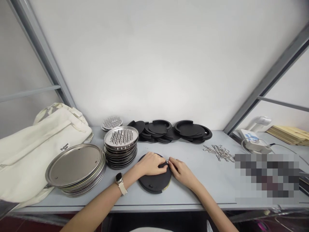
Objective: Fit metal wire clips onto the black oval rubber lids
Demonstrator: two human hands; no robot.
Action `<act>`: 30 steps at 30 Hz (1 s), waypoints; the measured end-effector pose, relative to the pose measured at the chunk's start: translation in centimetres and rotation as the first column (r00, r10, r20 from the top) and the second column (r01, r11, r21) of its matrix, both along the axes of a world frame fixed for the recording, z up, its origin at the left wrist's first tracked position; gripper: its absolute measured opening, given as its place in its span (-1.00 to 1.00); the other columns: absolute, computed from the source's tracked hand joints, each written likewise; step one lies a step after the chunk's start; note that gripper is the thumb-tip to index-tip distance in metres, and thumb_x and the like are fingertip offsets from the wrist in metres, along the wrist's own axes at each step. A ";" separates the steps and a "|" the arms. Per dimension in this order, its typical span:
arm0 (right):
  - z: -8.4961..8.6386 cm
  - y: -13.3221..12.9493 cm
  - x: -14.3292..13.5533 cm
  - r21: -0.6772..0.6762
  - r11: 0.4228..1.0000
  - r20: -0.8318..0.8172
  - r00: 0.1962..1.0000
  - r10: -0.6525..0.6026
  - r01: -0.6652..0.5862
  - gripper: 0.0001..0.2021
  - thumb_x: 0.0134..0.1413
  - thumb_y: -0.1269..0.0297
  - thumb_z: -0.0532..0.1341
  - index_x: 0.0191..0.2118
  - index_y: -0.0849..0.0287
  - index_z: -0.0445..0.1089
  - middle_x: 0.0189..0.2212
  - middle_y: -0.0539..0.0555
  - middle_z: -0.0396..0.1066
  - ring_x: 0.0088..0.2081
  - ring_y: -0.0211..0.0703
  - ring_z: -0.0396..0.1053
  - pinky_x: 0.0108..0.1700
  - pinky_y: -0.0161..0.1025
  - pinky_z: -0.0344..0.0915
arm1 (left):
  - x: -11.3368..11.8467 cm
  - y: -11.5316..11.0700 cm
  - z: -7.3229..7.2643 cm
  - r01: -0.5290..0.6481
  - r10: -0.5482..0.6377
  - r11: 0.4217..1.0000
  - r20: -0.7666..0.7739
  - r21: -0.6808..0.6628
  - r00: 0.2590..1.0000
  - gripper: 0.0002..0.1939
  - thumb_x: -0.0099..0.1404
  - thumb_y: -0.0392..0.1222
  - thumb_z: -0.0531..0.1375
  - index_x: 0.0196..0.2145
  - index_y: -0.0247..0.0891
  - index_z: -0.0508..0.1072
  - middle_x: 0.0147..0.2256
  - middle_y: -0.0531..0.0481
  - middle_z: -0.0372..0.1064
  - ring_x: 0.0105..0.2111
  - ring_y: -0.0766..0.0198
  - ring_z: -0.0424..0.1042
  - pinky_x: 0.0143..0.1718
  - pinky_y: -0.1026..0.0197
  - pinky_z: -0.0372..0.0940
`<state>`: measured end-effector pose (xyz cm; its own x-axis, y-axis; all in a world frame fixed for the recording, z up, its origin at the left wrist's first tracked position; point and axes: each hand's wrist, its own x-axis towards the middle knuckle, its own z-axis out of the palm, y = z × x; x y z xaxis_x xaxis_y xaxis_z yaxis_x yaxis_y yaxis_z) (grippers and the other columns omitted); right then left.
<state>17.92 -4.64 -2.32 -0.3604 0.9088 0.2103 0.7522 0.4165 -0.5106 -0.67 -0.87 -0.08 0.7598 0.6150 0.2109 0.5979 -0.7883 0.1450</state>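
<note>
The disc point(154, 184) was laid flat on the counter point(212, 177), directly beneath the left grip point(152, 163); whether that grip was closed on anything could not be told. At the disc's far right edge, a clip point(167, 161) was apparently pinched by the right grip point(180, 171). Work at this edge was judged unfinished, as the clip was not yet released. Much seemed left: plates point(74, 164) and graters point(121, 137) were stacked left of the left grip, black pieces point(189, 129) were heaped beyond both, and loose clips point(218, 152) were piled right of the right grip.
</note>
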 end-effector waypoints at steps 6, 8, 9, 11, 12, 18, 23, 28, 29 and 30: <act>0.1 0.1 0.0 -0.030 1.000 -0.004 1.000 0.003 -0.003 -0.72 0.29 0.27 -0.15 -0.44 0.12 0.12 -0.54 -0.02 0.25 -0.45 -0.18 0.25 -0.37 -0.29 0.09 | 0.0 0.0 0.0 -0.001 0.001 1.000 0.005 0.003 1.000 -0.69 0.28 -0.03 0.04 -0.46 -0.25 0.44 -0.46 -0.04 0.45 -0.46 0.21 0.42 -0.45 0.23 0.09; 0.1 0.1 0.0 -0.032 0.999 -0.007 1.000 0.005 -0.005 -0.72 0.29 0.27 -0.15 -0.45 0.12 0.11 -0.54 -0.02 0.25 -0.45 -0.18 0.25 -0.37 -0.29 0.10 | 0.0 -0.1 0.1 -0.005 0.005 1.000 0.006 -0.009 1.000 -0.69 0.28 -0.04 0.04 -0.46 -0.25 0.44 -0.46 -0.03 0.45 -0.46 0.21 0.42 -0.45 0.23 0.09; 0.0 0.1 0.0 -0.032 0.999 -0.008 1.000 0.005 -0.005 -0.72 0.29 0.27 -0.15 -0.45 0.12 0.11 -0.54 -0.02 0.24 -0.45 -0.19 0.25 -0.37 -0.29 0.10 | 0.0 -0.1 0.2 -0.006 0.006 1.000 0.005 -0.014 1.000 -0.70 0.28 -0.04 0.04 -0.46 -0.25 0.44 -0.46 -0.03 0.45 -0.46 0.21 0.42 -0.45 0.23 0.09; 0.0 0.1 0.1 -0.031 1.000 -0.010 1.000 0.005 -0.005 -0.71 0.29 0.27 -0.15 -0.46 0.12 0.10 -0.55 -0.02 0.24 -0.46 -0.19 0.25 -0.37 -0.29 0.10 | -0.1 -0.1 0.2 -0.001 0.002 1.000 0.004 -0.019 1.000 -0.70 0.28 -0.04 0.04 -0.45 -0.25 0.44 -0.45 -0.03 0.46 -0.45 0.21 0.43 -0.44 0.23 0.10; 0.0 0.2 0.1 -0.030 1.000 -0.010 1.000 0.005 -0.005 -0.71 0.29 0.27 -0.15 -0.46 0.12 0.10 -0.55 -0.03 0.24 -0.46 -0.19 0.24 -0.37 -0.30 0.09 | -0.1 -0.1 0.2 0.003 -0.003 1.000 0.006 -0.018 1.000 -0.70 0.28 -0.04 0.04 -0.45 -0.25 0.45 -0.44 -0.03 0.46 -0.44 0.21 0.43 -0.44 0.23 0.10; 0.4 0.3 0.0 -0.036 0.999 -0.010 1.000 0.013 -0.013 -0.70 0.28 0.26 -0.13 -0.49 0.11 0.08 -0.59 -0.05 0.21 -0.50 -0.21 0.22 -0.40 -0.30 0.08 | 0.0 0.2 -0.1 0.024 -0.024 1.000 0.008 0.010 1.000 -0.70 0.28 -0.05 0.03 -0.42 -0.23 0.46 -0.41 -0.02 0.48 -0.42 0.20 0.44 -0.43 0.22 0.10; 0.9 0.5 0.0 -0.055 0.998 -0.023 0.999 0.038 -0.039 -0.70 0.27 0.26 -0.13 -0.50 0.11 0.08 -0.60 -0.05 0.20 -0.52 -0.20 0.21 -0.42 -0.30 0.09 | 0.1 0.2 -0.3 0.034 -0.034 0.999 0.002 0.016 0.999 -0.70 0.27 -0.04 0.03 -0.42 -0.23 0.46 -0.42 -0.02 0.48 -0.43 0.20 0.43 -0.44 0.23 0.10; 1.1 0.6 -0.1 -0.067 0.996 -0.023 0.998 0.051 -0.052 -0.71 0.25 0.26 -0.12 -0.51 0.10 0.08 -0.62 -0.06 0.18 -0.54 -0.20 0.19 -0.42 -0.30 0.10 | 0.0 0.2 -0.2 0.035 -0.035 0.999 0.009 0.024 0.999 -0.72 0.27 -0.04 0.04 -0.42 -0.22 0.45 -0.43 -0.01 0.47 -0.44 0.20 0.42 -0.47 0.23 0.07; 1.1 0.6 0.0 -0.067 0.996 -0.025 0.998 0.053 -0.054 -0.71 0.25 0.27 -0.12 -0.51 0.11 0.08 -0.62 -0.06 0.19 -0.54 -0.20 0.19 -0.42 -0.30 0.10 | 0.0 0.2 -0.2 0.035 -0.035 0.999 0.011 0.023 0.999 -0.72 0.27 -0.04 0.04 -0.42 -0.22 0.45 -0.43 -0.01 0.47 -0.44 0.20 0.42 -0.48 0.23 0.06; 1.1 0.7 0.0 -0.067 0.996 -0.025 0.998 0.056 -0.057 -0.71 0.25 0.27 -0.12 -0.51 0.11 0.09 -0.62 -0.05 0.19 -0.54 -0.21 0.19 -0.42 -0.30 0.10 | 0.0 0.2 -0.2 0.036 -0.037 0.999 0.013 0.022 0.999 -0.72 0.26 -0.04 0.04 -0.42 -0.22 0.45 -0.43 0.00 0.47 -0.44 0.20 0.42 -0.48 0.23 0.06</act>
